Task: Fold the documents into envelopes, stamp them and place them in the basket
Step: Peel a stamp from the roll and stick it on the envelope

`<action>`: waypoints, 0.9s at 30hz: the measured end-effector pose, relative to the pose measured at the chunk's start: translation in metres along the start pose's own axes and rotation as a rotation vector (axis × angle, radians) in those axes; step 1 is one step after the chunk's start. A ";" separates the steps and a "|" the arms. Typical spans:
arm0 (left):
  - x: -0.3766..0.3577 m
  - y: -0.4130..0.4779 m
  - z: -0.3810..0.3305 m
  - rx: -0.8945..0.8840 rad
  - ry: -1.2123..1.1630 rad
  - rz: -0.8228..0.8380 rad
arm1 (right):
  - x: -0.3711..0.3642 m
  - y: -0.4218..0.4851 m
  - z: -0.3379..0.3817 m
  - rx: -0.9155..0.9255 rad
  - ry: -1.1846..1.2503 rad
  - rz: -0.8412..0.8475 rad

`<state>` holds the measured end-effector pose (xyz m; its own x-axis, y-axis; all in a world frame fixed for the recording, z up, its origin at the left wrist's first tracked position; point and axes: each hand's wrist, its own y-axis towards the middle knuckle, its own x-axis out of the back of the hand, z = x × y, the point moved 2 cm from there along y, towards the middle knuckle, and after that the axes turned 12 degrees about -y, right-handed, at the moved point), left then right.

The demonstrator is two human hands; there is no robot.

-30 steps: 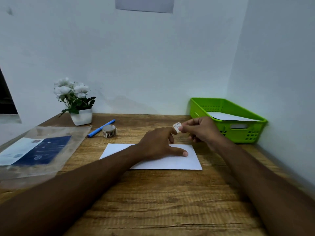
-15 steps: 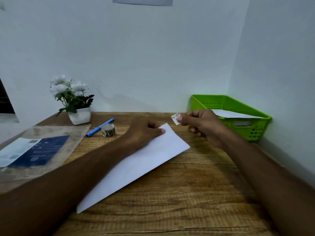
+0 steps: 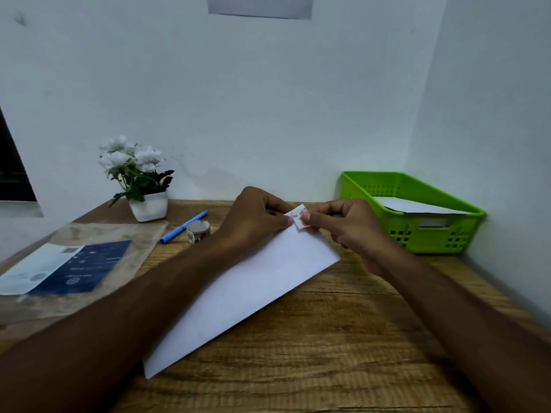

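Head view: both bare forearms reach in from the bottom edge over a wooden desk (image 3: 343, 338), and the hands meet at about 12 o'clock of the frame's middle.
Envelope: the white envelope (image 3: 247, 290) lies flat on the desk, slanted from 7 o'clock up to 1 o'clock; a second ago it lay square to the desk edge, half a second ago it was already turned this way.
Stamp: a small white stamp (image 3: 299, 216) with reddish print sits at the envelope's far corner; earlier it was held in the air, clear of the paper.
Right hand: the right hand (image 3: 348, 228) pinches the stamp between thumb and forefinger, other fingers curled; it has come in toward the corner.
Left hand: the left hand (image 3: 256, 217) rests on the envelope's far end, thumb and forefinger tips closed at the stamp's left edge; half a second ago it only pressed the paper down.
Basket: the green basket (image 3: 417, 234) stands at 3 o'clock of the hands, against the wall, with a white envelope (image 3: 417, 205) inside.
Left side: a stamp roll (image 3: 198, 231), blue pen (image 3: 183, 226), flower pot (image 3: 149, 205) and plastic sleeve (image 3: 74, 263) lie from 9 to 10 o'clock, unmoved.
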<state>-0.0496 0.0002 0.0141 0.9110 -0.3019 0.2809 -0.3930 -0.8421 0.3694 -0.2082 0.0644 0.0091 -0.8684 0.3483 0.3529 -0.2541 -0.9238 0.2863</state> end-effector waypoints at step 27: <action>-0.006 -0.003 0.001 -0.125 -0.011 -0.020 | -0.001 -0.001 -0.001 0.000 -0.088 -0.037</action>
<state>-0.0539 0.0040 0.0106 0.9201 -0.2909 0.2624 -0.3861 -0.7863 0.4823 -0.2079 0.0647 0.0074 -0.8177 0.3947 0.4191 -0.2851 -0.9101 0.3008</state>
